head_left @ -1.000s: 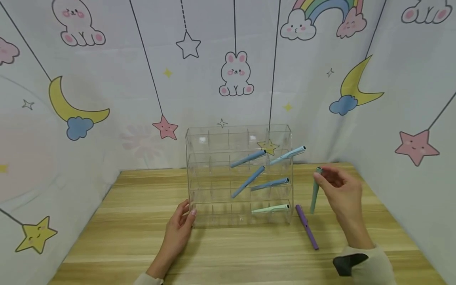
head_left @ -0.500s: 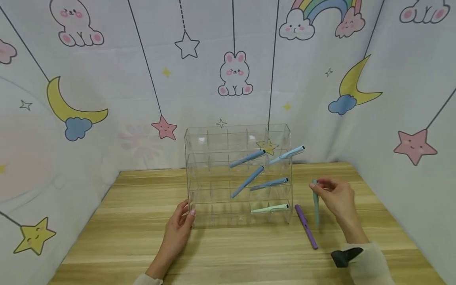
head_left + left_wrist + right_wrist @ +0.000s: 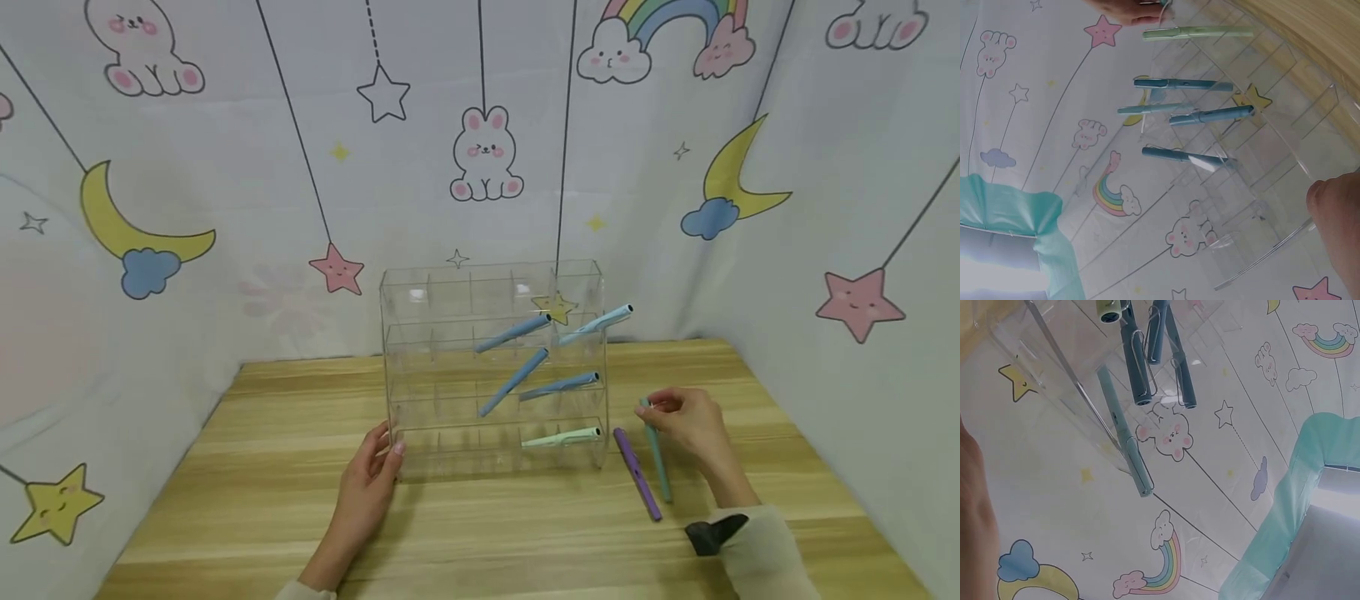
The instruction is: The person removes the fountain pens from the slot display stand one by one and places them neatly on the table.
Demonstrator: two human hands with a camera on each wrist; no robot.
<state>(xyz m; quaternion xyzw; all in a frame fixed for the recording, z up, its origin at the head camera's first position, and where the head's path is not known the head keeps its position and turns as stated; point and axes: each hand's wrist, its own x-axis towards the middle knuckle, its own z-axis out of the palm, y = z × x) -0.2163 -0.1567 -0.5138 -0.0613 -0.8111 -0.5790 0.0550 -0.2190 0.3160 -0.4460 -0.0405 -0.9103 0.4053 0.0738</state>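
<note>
A clear acrylic organiser [image 3: 420, 367] with several compartments stands on the wooden table [image 3: 487, 533]. Several blue pens [image 3: 513, 333] and one pale green pen [image 3: 558, 437] stick out of its right-hand slots; the left wrist view shows those pens [image 3: 1182, 84] from below. My left hand [image 3: 371, 479] rests against the organiser's lower left corner, fingers straight. My right hand [image 3: 686, 421] pinches the top of a teal pen [image 3: 656, 454], whose lower end lies on the table beside a purple pen [image 3: 637, 475].
Printed fabric walls [image 3: 150, 208] with moons, stars and rabbits close in the table on three sides. The right wrist view looks up at the organiser [image 3: 1066, 375] and pens [image 3: 1138, 362] from below. Bare wood lies left and in front of the organiser.
My right hand has lowered the teal pen from upright in the air down to the table, next to the purple pen. The left hand has stayed at the organiser.
</note>
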